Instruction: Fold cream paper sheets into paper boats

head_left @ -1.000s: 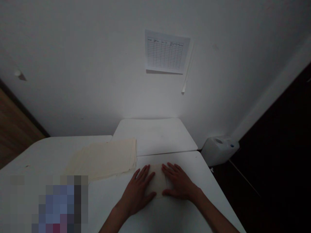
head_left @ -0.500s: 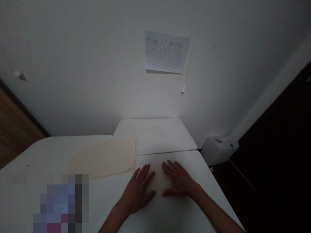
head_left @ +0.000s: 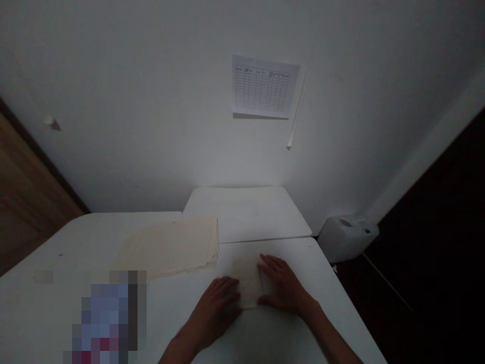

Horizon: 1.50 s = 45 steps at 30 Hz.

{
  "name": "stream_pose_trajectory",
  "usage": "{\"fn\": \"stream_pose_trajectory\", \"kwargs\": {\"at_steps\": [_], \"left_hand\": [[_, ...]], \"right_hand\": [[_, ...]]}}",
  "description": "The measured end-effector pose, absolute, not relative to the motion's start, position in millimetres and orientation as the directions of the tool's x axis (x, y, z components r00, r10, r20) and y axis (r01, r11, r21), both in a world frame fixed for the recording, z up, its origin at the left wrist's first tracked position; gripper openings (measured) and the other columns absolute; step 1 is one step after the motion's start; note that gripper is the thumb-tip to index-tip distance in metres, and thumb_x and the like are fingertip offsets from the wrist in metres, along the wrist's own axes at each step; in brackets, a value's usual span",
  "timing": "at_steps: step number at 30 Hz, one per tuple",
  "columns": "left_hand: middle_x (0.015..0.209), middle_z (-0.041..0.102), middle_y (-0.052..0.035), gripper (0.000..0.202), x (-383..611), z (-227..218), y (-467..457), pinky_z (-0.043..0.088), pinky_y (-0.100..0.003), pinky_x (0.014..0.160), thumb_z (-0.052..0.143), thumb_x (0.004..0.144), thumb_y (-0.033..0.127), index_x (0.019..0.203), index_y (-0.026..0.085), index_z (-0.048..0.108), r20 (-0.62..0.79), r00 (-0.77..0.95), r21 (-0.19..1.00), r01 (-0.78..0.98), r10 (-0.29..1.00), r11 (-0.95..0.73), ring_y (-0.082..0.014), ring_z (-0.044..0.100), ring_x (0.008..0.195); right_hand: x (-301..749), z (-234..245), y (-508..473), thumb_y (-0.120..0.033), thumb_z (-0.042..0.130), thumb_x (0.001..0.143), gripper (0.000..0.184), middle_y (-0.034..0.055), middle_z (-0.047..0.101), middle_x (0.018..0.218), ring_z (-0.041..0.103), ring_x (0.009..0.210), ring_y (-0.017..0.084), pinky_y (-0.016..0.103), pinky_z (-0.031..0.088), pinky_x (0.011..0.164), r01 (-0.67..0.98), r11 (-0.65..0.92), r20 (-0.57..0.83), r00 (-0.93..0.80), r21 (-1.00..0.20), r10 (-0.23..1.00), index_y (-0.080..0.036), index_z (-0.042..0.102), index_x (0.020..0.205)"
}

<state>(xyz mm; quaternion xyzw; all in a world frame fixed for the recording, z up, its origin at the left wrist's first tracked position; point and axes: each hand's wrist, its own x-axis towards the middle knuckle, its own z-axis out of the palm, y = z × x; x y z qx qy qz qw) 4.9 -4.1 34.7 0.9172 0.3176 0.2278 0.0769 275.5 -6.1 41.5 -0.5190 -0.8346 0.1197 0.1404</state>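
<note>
A small folded cream sheet (head_left: 248,285), thin like cloth or paper, lies on the white table (head_left: 288,336) between my hands. At its left edge is my left hand (head_left: 220,303), palm down, with the fingers bent and the thumb apart near the lower corner. Along the right edge rests my right hand (head_left: 284,285), its fingers stretched forward and its thumb spread toward the near corner. Neither hand visibly grips the sheet. Farther left lies a pile of larger cream sheets (head_left: 170,247) with uneven edges.
Behind the table a white panel (head_left: 248,212) meets the wall. A printed chart (head_left: 265,88) hangs there beside a thin white strip (head_left: 297,114). A whitish plastic container (head_left: 343,242) stands right of the table. Something pixelated (head_left: 108,313) covers the lower left.
My left hand has drawn back toward me, and its fingers have bent from lying flat. The right hand stays at the sheet's right edge. The view has shifted slightly.
</note>
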Motion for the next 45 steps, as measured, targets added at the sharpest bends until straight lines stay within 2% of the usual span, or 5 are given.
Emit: {"fn": "stream_pose_trajectory", "kwargs": {"at_steps": [5, 11, 24, 32, 45], "left_hand": [[0.111, 0.067, -0.0052, 0.011, 11, 38, -7, 0.051, -0.045, 0.089, 0.056, 0.089, 0.018, 0.090, 0.023, 0.066, 0.375, 0.703, 0.235, 0.559, 0.605, -0.795, -0.0248, 0.060, 0.102], [0.096, 0.069, -0.0038, 0.010, 15, 29, -11, 0.053, -0.037, 0.081, 0.053, 0.092, 0.019, 0.091, 0.022, 0.063, 0.430, 0.667, 0.279, 0.543, 0.608, -0.792, -0.0211, 0.062, 0.090], [0.110, 0.066, -0.0102, 0.020, 11, 18, -20, 0.056, -0.037, 0.083, 0.054, 0.092, 0.028, 0.111, 0.021, 0.057, 0.716, 0.430, 0.216, 0.611, 0.549, -0.761, -0.0221, 0.063, 0.098], [0.131, 0.058, -0.0085, 0.028, 12, 22, -20, 0.050, -0.044, 0.095, 0.052, 0.089, 0.019, 0.115, 0.023, 0.059, 0.470, 0.705, 0.163, 0.522, 0.531, -0.837, -0.0252, 0.056, 0.117], [0.099, 0.066, -0.0073, 0.025, 28, 30, -15, 0.052, -0.043, 0.086, 0.044, 0.092, 0.017, 0.111, 0.021, 0.059, 0.413, 0.662, 0.215, 0.596, 0.625, -0.774, -0.0232, 0.062, 0.093]], "right_hand": [[252, 39, -39, -0.045, 0.067, 0.081, 0.036, 0.0027, 0.062, 0.122, 0.052, 0.111, 0.024, 0.040, 0.035, 0.102, 0.782, 0.473, 0.228, -0.414, -0.406, 0.881, -0.028, 0.062, 0.113], [234, 30, -48, -0.028, 0.055, 0.091, 0.012, 0.0020, 0.068, 0.100, 0.057, 0.091, 0.021, 0.036, 0.043, 0.088, 0.774, 0.527, 0.283, -0.449, -0.351, 0.848, -0.026, 0.066, 0.097], [223, 20, -45, -0.022, 0.047, 0.095, 0.018, 0.0044, 0.069, 0.083, 0.062, 0.078, 0.018, 0.029, 0.048, 0.074, 0.715, 0.447, 0.425, -0.227, -0.538, 0.876, -0.021, 0.064, 0.088], [227, 7, -47, -0.031, 0.050, 0.091, 0.036, -0.0008, 0.066, 0.074, 0.064, 0.063, 0.016, 0.026, 0.051, 0.063, 0.620, 0.242, 0.328, 0.026, -0.746, 0.944, -0.021, 0.050, 0.126], [235, 10, -54, -0.039, 0.055, 0.086, 0.061, -0.0065, 0.060, 0.054, 0.059, 0.048, 0.018, 0.025, 0.042, 0.050, 0.618, -0.059, 0.186, 0.324, -0.784, 0.928, -0.019, 0.033, 0.139]]}}
